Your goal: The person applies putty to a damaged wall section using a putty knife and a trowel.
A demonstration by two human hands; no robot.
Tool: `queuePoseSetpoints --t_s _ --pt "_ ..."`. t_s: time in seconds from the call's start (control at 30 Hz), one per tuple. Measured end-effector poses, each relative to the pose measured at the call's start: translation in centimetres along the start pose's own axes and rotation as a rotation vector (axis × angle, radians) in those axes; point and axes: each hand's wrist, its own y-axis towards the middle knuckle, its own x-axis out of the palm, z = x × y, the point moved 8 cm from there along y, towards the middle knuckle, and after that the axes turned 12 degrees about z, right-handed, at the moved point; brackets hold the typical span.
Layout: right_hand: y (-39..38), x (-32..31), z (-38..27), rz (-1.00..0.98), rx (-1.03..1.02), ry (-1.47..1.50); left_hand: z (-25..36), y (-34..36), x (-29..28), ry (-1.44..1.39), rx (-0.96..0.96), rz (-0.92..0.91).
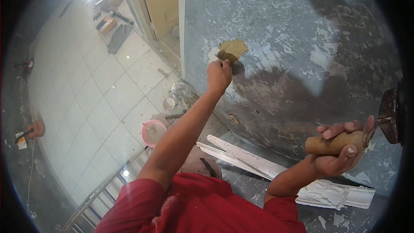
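Note:
My left hand [220,76] is raised against the grey, patchy wall [276,17], its fingers closed beside a ragged tan patch [235,48]. Whatever those fingers may hold is hidden. On the right, my right hand [345,157] is wrapped round the thick wooden handle of a tool [330,145]. Its thin shank leads to a dark, stained metal head [389,115] at the picture's edge, partly cut off, so the tool's exact kind does not show. The tool is held out in front of the wall.
White moulding strips [241,156] lie along the wall's foot. A pink bucket [154,132], a small whitish cup [169,103] and clear plastic [183,89] stand on the tiled floor. Below left is a metal ladder [101,198]. A doorway [160,8] opens beside the wall; boxes [106,24] lie farther off.

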Motion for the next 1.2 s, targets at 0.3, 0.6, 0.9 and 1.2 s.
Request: queuePoseSetpoints --t_s 0.3,0.6,0.9,1.2 --pt "-1.0 -1.9 0.7 0.026 0.088 0.143 5.9 -3.5 1.1 0.219 0.208 0.212" --pt "-1.8 -0.4 0.9 -0.062 0.14 0.0 7.1 -11.7 -0.6 -0.069 0.384 0.094" --pt "-3.5 1.1 1.7 -0.097 0.234 -0.046 -4.0 -6.5 -6.0 -0.093 0.073 0.285" --pt "-4.7 0.7 2.8 -0.064 0.308 -0.116 0.5 -5.2 -2.1 -0.032 0.11 0.193"
